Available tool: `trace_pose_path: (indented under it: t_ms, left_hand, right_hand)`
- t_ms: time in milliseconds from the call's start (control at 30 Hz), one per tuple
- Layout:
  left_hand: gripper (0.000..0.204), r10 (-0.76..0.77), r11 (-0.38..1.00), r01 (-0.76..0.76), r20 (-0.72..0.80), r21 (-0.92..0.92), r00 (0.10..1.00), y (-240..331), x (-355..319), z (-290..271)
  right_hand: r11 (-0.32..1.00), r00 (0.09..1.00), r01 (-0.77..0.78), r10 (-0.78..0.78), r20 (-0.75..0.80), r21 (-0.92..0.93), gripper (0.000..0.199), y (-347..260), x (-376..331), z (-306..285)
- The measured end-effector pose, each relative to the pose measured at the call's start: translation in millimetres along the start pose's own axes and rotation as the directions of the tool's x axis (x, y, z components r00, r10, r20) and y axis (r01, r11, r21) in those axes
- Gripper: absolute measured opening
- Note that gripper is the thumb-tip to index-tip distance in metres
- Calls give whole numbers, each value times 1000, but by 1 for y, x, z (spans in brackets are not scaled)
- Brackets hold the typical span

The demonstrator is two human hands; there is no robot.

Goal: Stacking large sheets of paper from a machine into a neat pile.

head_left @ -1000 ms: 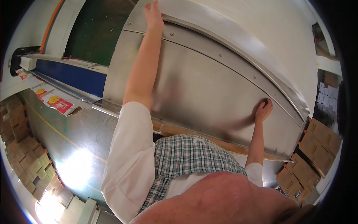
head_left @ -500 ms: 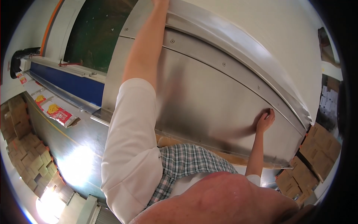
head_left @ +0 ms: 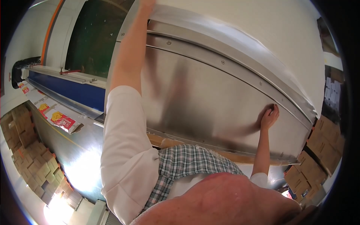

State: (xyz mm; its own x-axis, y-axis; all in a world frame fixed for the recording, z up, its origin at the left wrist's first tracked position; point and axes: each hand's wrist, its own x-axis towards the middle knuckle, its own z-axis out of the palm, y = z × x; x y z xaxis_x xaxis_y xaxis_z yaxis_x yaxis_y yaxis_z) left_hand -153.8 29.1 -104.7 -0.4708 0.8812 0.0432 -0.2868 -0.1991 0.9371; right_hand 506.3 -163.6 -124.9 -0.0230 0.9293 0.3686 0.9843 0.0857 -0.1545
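A broad brushed-metal panel (head_left: 210, 93), with a row of screws along its far strip, lies in front of me. Beyond its raised metal lip (head_left: 225, 37) spreads a wide, smooth white surface (head_left: 270, 22). My left arm stretches far forward across the panel. My left hand (head_left: 147, 3) is at the lip by the top edge, blurred and partly cut off, so its fingers cannot be read. My right hand (head_left: 269, 117) rests on the panel's right part, fingers curled together; whatever they may hold is hidden.
Printed red, white and yellow cartons (head_left: 60, 119) line a blue conveyor belt (head_left: 67, 88) at left. Brown cardboard boxes are stacked at far left (head_left: 35, 161) and at right (head_left: 324, 140). A wooden edge (head_left: 221, 156) runs along the panel's near side, against my checked apron (head_left: 195, 161).
My left arm has swung a little to the left along the lip. My right hand stays at about the same place on the panel. The view has shifted slightly.
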Motion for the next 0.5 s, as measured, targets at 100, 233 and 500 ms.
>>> trace_pose_path:
  t_ms: [100,233,500]
  left_hand:
    - [39,151,786,-143,38,601,988,11,12,-1]
    - [58,-289,123,-269,293,955,911,46,0,79]
    - [82,-638,27,-645,510,763,577,50,-65,215]
  right_hand:
    - [1000,1000,8,-8,-9,10,31,-6,2,2]
    - [999,1000,-27,27,-16,-41,31,4,-1,-8]
    - [1000,999,-20,19,-39,-25,31,0,-4,1]
